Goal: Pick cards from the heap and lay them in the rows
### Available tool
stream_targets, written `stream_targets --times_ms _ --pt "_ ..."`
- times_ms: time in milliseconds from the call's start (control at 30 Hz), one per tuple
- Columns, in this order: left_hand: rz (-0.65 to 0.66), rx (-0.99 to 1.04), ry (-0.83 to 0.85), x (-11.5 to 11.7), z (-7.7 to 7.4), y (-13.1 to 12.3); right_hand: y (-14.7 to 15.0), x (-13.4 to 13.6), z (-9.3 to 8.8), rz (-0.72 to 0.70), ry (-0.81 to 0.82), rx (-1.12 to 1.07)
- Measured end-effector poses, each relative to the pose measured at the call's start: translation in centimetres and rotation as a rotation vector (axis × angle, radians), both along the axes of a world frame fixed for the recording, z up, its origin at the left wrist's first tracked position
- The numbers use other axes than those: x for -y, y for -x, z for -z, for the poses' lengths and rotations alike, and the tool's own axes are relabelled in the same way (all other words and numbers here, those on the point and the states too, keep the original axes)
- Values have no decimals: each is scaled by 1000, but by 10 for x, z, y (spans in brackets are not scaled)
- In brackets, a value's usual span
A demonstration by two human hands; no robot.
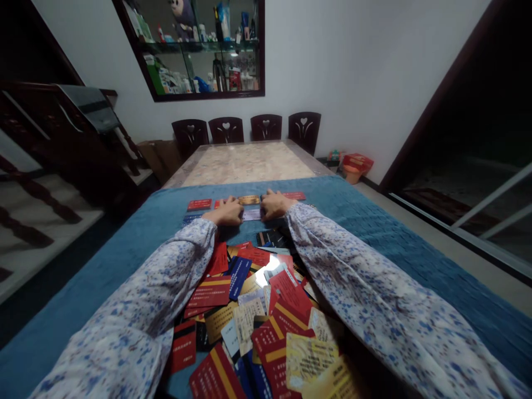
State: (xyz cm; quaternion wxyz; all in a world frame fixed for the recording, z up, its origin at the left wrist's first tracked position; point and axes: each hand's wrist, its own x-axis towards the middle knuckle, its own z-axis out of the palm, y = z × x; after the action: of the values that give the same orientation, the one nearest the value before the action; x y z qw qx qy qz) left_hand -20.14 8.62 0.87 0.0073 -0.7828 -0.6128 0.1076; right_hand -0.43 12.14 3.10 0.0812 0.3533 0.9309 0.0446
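Out on the blue cloth, my left hand has its fingers curled at the left edge of a pale lavender card. At the card's right edge is my right hand, its fingers also bent and closed. A gold card lies just beyond, between the two hands. It belongs to a row with a red card on the left and another red card on the right. Part of a dark blue card shows left of my left hand. Under my forearms spreads a heap of mixed cards, red, gold, blue and black.
The blue cloth covers the near part of a long stone-topped table. Several dark chairs line its far end. A stair railing runs along the left; an orange bucket and red bag stand on the floor at right.
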Motion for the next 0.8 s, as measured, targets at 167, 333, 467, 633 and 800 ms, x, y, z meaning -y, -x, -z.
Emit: stream_targets --times_ms 167,333,467,633,800 --pt "-18 1 -9 1 0 -2 -1 -3 0 15 9 -16" --pt "-17 -18 -30 4 -2 -3 -3 -3 -1 23 14 -22" --pt "9 -17 -53 8 -4 -3 -7 -1 -3 12 2 -20" --pt "17 -14 -67 9 -2 1 -18 -3 -7 3 -32 -51" --pt "46 -6 -108 11 -2 2 -35 -3 -12 1 -74 -110"
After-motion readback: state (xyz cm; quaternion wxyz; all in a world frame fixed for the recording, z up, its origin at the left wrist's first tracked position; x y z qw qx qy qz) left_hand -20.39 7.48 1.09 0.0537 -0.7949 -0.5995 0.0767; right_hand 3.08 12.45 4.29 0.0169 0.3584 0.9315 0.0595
